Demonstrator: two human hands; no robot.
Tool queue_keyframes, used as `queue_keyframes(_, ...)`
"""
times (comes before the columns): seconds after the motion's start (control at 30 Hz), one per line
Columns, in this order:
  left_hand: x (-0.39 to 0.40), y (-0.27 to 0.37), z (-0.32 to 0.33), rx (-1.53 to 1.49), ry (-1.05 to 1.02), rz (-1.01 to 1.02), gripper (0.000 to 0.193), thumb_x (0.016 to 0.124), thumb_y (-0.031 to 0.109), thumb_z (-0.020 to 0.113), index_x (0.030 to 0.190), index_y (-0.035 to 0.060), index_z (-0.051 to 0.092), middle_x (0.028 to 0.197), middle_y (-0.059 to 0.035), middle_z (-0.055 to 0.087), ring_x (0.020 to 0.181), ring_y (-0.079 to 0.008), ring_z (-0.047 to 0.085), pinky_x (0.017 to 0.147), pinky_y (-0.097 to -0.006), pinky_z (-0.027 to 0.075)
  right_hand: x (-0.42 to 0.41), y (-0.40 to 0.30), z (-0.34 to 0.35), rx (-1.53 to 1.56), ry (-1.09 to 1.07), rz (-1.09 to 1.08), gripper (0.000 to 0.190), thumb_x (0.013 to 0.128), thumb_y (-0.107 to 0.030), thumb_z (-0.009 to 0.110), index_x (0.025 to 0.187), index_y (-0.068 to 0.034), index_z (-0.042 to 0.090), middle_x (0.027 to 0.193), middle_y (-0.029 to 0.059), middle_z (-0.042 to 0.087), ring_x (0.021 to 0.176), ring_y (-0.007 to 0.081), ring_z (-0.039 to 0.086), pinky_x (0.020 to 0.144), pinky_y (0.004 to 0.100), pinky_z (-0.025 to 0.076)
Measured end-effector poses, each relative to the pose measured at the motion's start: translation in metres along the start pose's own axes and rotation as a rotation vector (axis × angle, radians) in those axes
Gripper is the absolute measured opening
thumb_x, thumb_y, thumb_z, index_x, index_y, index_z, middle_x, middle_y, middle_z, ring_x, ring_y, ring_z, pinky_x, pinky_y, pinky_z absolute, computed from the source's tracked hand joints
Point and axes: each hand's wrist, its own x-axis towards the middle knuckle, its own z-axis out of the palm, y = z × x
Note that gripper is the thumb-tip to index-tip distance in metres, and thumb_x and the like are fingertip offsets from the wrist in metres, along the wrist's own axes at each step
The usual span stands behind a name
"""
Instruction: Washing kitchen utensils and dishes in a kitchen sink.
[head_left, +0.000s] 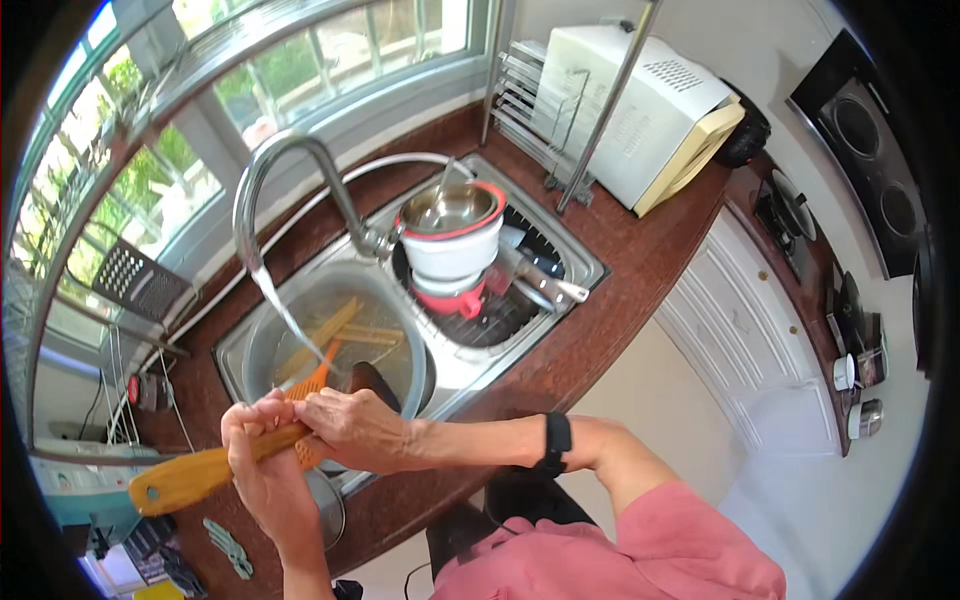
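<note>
My left hand (270, 472) grips the handle of a wooden utensil (184, 480), whose holed end points to the lower left. My right hand (356, 427) is closed over the other part of it, beside my left fingers; a dark piece shows just above the right knuckles. An orange slotted turner (311, 382) lies behind the hands and leans into a large translucent basin (255, 330). Wooden utensils (337, 322) lie in the cloudy water there. From the curved metal faucet (251, 202) a stream of water runs down towards the basin.
The right bowl of the steel sink (457, 375) holds a rack with stacked white and red pots (450, 251) and knives (536, 281). A white microwave oven (615, 112) stands at the back right. A box grater (139, 277) hangs at the left, near the window.
</note>
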Motion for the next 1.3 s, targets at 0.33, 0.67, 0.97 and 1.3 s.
queue_keyframes(0.33, 0.004, -0.051, 0.063, 0.434, -0.283, -0.182, 0.033, 0.080, 0.005, 0.048, 0.113, 0.0015, 0.048, 0.103, -0.0087, 0.056, 0.096, -0.0156, 0.051, 0.089, -0.0302, 0.039, 0.045, 0.159, -0.215, -0.771, 0.201, 0.172, 0.016, 0.084, -0.018, 0.054, 0.090, -0.005, 0.045, 0.073, 0.0120, 0.055, 0.063, 0.0296, 0.059, 0.051, 0.0387, 0.048)
queue_keyframes(0.67, -0.016, -0.100, 0.036, 0.421, -0.188, -0.473, 0.017, 0.083, 0.008, 0.051, 0.098, -0.0007, 0.055, 0.091, -0.0080, 0.059, 0.088, -0.0146, 0.056, 0.080, -0.0298, 0.046, 0.113, 0.280, -0.237, -0.620, 0.357, 0.484, 0.025, 0.087, -0.024, 0.052, 0.094, -0.003, 0.042, 0.080, 0.0198, 0.060, 0.072, 0.0378, 0.061, 0.062, 0.0468, 0.049)
queue_keyframes(0.97, -0.017, -0.103, 0.025, 0.431, -0.126, -0.508, 0.017, 0.084, 0.007, 0.050, 0.098, -0.0004, 0.054, 0.091, -0.0081, 0.059, 0.088, -0.0139, 0.056, 0.080, -0.0288, 0.046, 0.153, 0.296, -0.234, -0.527, 0.325, 0.538, 0.028, 0.090, -0.027, 0.047, 0.097, -0.003, 0.036, 0.086, 0.0242, 0.060, 0.080, 0.0429, 0.059, 0.069, 0.0498, 0.047)
queue_keyframes(1.3, -0.012, -0.092, -0.003, 0.855, -0.331, -0.334, 0.020, 0.086, 0.018, 0.055, 0.095, 0.0008, 0.054, 0.080, -0.0003, 0.053, 0.078, -0.0070, 0.048, 0.070, -0.0214, 0.041, 0.147, 0.297, -0.234, -0.800, 0.372, 0.546, 0.041, 0.081, -0.033, 0.053, 0.108, -0.003, 0.047, 0.098, 0.0237, 0.055, 0.099, 0.0397, 0.052, 0.084, 0.0484, 0.042)
